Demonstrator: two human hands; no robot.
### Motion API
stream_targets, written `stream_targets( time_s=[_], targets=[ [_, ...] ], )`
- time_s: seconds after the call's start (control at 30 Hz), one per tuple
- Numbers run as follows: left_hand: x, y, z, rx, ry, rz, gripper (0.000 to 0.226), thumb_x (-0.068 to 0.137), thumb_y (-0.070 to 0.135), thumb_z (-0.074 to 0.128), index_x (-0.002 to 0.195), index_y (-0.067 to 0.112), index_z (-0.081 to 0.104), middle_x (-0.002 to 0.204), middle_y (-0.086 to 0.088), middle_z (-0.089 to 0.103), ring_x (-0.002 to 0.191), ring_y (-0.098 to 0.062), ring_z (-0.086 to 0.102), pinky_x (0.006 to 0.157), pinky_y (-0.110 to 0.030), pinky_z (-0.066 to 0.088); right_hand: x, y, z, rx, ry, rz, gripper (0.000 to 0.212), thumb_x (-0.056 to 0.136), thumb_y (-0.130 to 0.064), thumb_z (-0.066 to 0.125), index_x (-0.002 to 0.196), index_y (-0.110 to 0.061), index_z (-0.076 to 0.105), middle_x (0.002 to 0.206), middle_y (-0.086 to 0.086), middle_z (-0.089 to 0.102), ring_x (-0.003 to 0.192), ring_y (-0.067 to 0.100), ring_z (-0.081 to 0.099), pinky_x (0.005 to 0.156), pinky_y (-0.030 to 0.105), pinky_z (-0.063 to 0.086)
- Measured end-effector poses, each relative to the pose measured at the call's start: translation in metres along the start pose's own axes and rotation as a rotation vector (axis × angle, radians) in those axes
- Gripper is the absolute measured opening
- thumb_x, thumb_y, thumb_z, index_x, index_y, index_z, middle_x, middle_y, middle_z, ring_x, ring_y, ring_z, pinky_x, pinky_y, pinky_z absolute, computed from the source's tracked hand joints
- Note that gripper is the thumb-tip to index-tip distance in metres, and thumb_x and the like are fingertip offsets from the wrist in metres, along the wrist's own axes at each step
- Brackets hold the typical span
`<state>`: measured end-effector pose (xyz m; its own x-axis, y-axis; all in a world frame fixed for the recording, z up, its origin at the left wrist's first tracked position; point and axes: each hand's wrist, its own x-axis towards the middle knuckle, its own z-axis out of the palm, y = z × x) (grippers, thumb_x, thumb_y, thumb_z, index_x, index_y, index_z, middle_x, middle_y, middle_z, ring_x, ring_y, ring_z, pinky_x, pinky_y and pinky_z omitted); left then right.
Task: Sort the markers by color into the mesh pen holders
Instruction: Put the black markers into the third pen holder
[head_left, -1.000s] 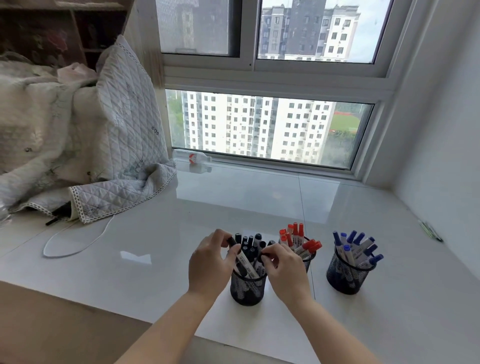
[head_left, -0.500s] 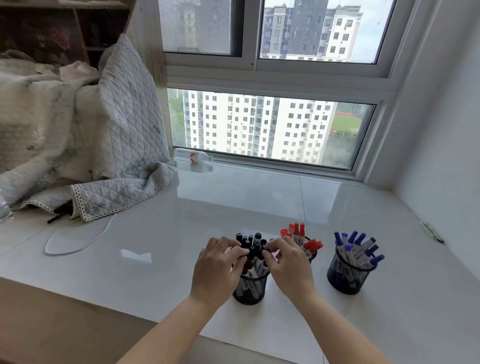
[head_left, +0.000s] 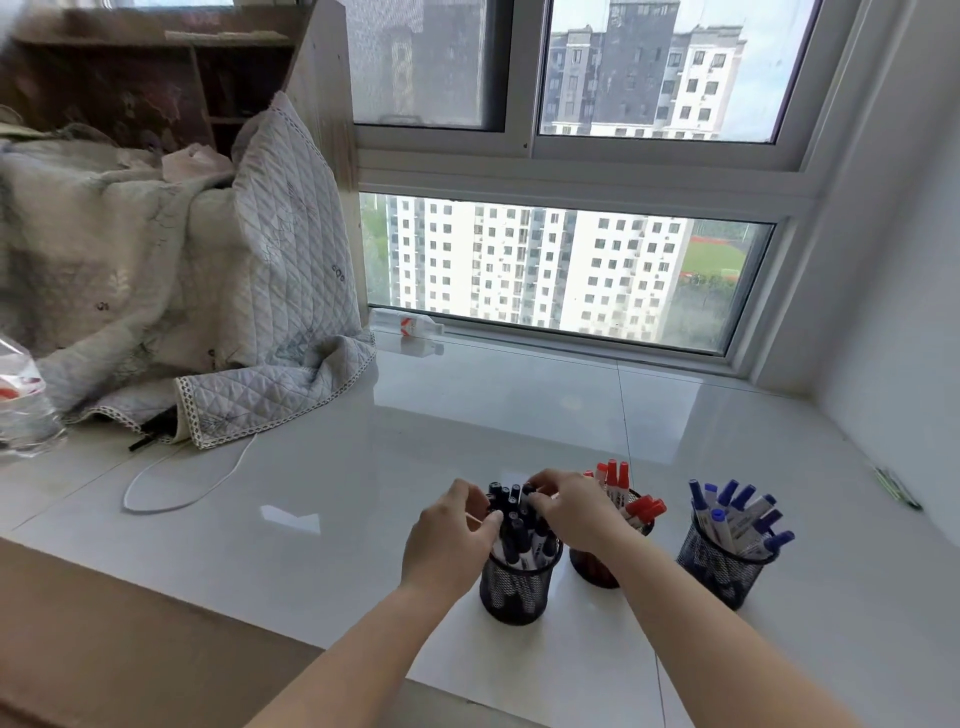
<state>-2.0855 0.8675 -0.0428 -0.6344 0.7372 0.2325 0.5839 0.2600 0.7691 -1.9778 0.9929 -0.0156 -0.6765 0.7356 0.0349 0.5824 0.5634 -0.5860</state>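
On the white sill (head_left: 467, 415) below the window (head_left: 561, 270), a quilt (head_left: 208, 291) is heaped at ten o'clock, its lace edge spilling onto the sill, with a white cable (head_left: 171, 488) looping out beneath it and a clear plastic bottle (head_left: 21, 405) at nine o'clock on the frame edge. A second bottle (head_left: 410, 325) lies on its side at twelve o'clock against the window frame. Three mesh holders stand in a row toward five o'clock: the black holder (head_left: 519, 587) nearest the centre, the red holder (head_left: 597, 566) just beside it at its two o'clock, and the blue holder (head_left: 719, 569) apart at three o'clock. Black markers (head_left: 514, 525) stand upright and bunched in the black holder, red markers (head_left: 623, 493) fan out of the red one, blue markers (head_left: 737, 514) lean out of the blue one. The left hand (head_left: 452, 540) comes in from seven o'clock, fingers curled against the left side of the black caps, thumb tip touching them. The right hand (head_left: 576, 512) reaches from five o'clock, fingertips bent over the caps' far side; the bunch sits between both hands, pressed together. Whether either hand pinches a single marker cannot be told.
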Motion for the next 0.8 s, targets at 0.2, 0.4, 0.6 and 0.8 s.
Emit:
stream_targets(
  time_s=[0.2, 0.4, 0.6, 0.8],
  targets=[
    [-0.003, 0.002, 0.002, 0.042, -0.045, 0.024, 0.009, 0.082, 0.035, 0.063, 0.088, 0.029, 0.061, 0.085, 0.014, 0.065, 0.077, -0.004, 0.063, 0.073, -0.026, 0.053, 0.003, -0.004, 0.000, -0.095, -0.071, 0.008, 0.030, 0.093, -0.031, 0.048, 0.120, -0.020, 0.056, 0.114, 0.004, 0.064, 0.094, 0.020, 0.062, 0.076, 0.031, 0.051],
    [-0.003, 0.002, -0.001, 0.018, 0.007, 0.095, 0.013, 0.084, 0.035, 0.064, 0.091, 0.025, 0.065, 0.091, 0.008, 0.063, 0.078, -0.007, 0.062, 0.075, -0.028, 0.051, 0.001, -0.006, -0.005, -0.059, 0.186, -0.062, 0.024, 0.094, -0.033, 0.047, 0.103, -0.015, 0.060, 0.105, 0.000, 0.058, 0.089, 0.016, 0.055, 0.075, 0.029, 0.043],
    [0.003, 0.004, -0.026, -0.120, 0.288, 0.223, 0.010, 0.082, 0.033, 0.067, 0.079, 0.027, 0.059, 0.068, 0.009, 0.059, 0.062, -0.003, 0.055, 0.059, -0.016, 0.043, -0.009, -0.008, -0.042, 0.313, 0.516, -0.166, 0.019, 0.088, -0.036, 0.057, 0.093, -0.019, 0.063, 0.080, -0.007, 0.056, 0.068, 0.012, 0.056, 0.063, 0.030, 0.047],
    [0.011, 0.006, -0.048, -0.349, 0.548, 0.135, 0.022, 0.085, 0.045, 0.051, 0.083, 0.023, 0.048, 0.060, 0.007, 0.056, 0.055, -0.006, 0.054, 0.050, -0.011, 0.037, -0.019, -0.007, -0.061, 0.617, 0.720, -0.092, 0.013, 0.093, -0.031, 0.050, 0.090, -0.020, 0.055, 0.066, -0.003, 0.061, 0.049, 0.000, 0.057, 0.051, 0.018, 0.048]
  ],
)
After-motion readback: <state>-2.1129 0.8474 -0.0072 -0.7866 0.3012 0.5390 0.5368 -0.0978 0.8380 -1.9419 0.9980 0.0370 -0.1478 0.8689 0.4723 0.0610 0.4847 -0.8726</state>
